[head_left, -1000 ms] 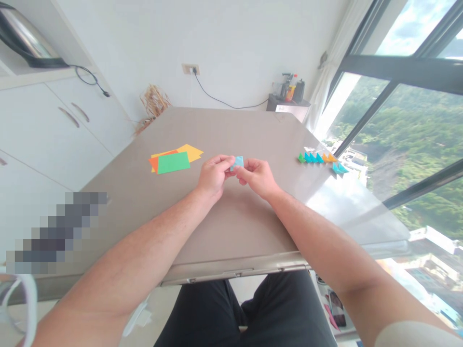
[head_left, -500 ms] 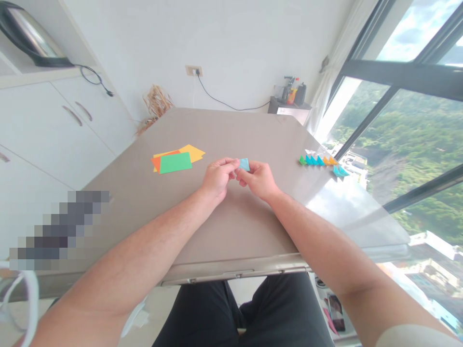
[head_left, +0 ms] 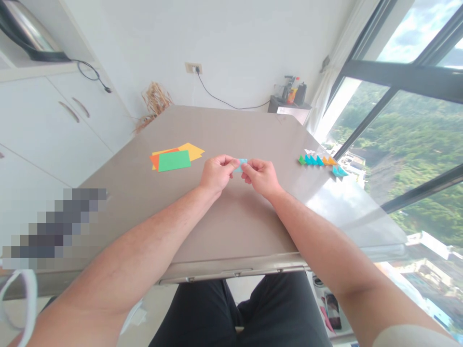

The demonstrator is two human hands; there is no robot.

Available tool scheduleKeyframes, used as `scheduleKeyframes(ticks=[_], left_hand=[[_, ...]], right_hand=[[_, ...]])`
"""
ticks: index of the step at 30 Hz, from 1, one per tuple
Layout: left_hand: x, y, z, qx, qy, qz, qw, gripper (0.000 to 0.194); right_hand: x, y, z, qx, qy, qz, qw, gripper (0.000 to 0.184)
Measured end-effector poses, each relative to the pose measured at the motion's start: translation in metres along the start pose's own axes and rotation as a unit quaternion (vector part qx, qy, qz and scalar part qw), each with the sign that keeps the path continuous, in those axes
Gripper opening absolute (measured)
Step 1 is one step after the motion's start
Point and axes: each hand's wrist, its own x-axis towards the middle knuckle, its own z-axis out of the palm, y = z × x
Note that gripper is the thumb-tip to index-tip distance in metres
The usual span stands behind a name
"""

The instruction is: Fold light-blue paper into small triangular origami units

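A small light-blue piece of folded paper [head_left: 239, 167] is pinched between my two hands above the middle of the table. My left hand [head_left: 217, 173] grips its left side between thumb and fingers. On its right side my right hand [head_left: 261, 176] holds it the same way, thumb on top. Most of the paper's edges are behind my fingers, so its full shape is hidden. To the left lie flat paper sheets: a green sheet [head_left: 174, 161] on top, with an orange sheet [head_left: 155, 161] and yellow paper [head_left: 191, 151] partly under it.
A row of small folded paper pieces [head_left: 314, 160] in green, blue and orange stands at the table's right, beside a larger blue folded piece [head_left: 339, 171]. The table [head_left: 231, 226] borders a window on the right. A pixelated dark object [head_left: 61, 226] lies at the left edge.
My right thumb has shifted onto the face of the blue paper, and more of the paper is covered. Both hands stay close together in about the same place.
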Motion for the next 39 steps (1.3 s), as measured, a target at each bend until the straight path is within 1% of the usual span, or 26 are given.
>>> scheduleKeyframes(ticks=[1,3,5,6,8,10,11,13,15,16,20,22,25,30,33,39], left_hand=[[-0.001,0.001,0.000,0.000,-0.005,0.001,1.000,0.025],[-0.004,0.002,0.001,-0.012,-0.034,0.003,0.999,0.025],[-0.005,0.001,0.002,-0.014,-0.061,0.015,0.998,0.025],[-0.005,-0.001,0.002,-0.005,-0.063,0.026,0.998,0.024],[-0.003,-0.004,0.000,0.026,-0.048,0.045,0.997,0.020],[0.000,-0.006,-0.003,0.049,-0.053,0.054,0.996,0.017],[0.001,-0.007,-0.004,0.054,-0.060,0.056,0.995,0.019],[0.002,-0.005,-0.007,0.055,-0.065,0.060,0.995,0.030],[0.002,-0.002,-0.009,0.049,-0.065,0.058,0.995,0.039],[0.001,0.000,-0.010,0.045,-0.070,0.056,0.995,0.042],[-0.003,0.004,-0.008,0.025,-0.101,0.048,0.993,0.039],[-0.003,0.004,-0.007,0.028,-0.099,0.052,0.993,0.034],[-0.002,0.001,-0.008,0.039,-0.095,0.061,0.993,0.029],[-0.002,0.001,-0.009,0.016,-0.118,0.060,0.991,0.028],[-0.005,0.003,-0.006,-0.004,-0.112,0.048,0.993,0.026],[-0.006,0.005,-0.001,-0.060,-0.070,0.029,0.995,0.023]], right_hand=[[0.001,0.001,0.000,0.004,0.002,0.000,1.000,0.037],[0.002,0.003,-0.001,0.022,0.012,0.002,1.000,0.037],[0.004,0.007,-0.001,0.032,0.017,0.005,0.999,0.035],[0.006,0.009,-0.001,0.029,0.021,0.003,0.999,0.033],[0.008,0.012,-0.002,0.013,0.039,-0.018,0.999,0.024],[0.009,0.015,-0.003,0.001,0.056,-0.058,0.997,0.029],[0.009,0.015,-0.003,-0.004,0.058,-0.076,0.995,0.031],[0.008,0.015,-0.003,-0.008,0.049,-0.091,0.995,0.024],[0.008,0.015,-0.004,0.004,0.041,-0.081,0.996,0.015],[0.008,0.014,-0.004,0.020,0.040,-0.073,0.996,0.014],[0.010,0.011,-0.006,0.091,0.040,-0.056,0.993,0.019],[0.009,0.008,-0.008,0.105,0.020,-0.052,0.993,0.022],[0.006,0.003,-0.010,0.100,-0.018,-0.051,0.994,0.025],[0.002,-0.001,-0.012,0.064,-0.059,-0.067,0.994,0.020],[0.002,-0.001,-0.012,0.059,-0.050,-0.068,0.995,0.019],[0.004,-0.001,-0.011,0.078,-0.030,-0.064,0.994,0.020]])
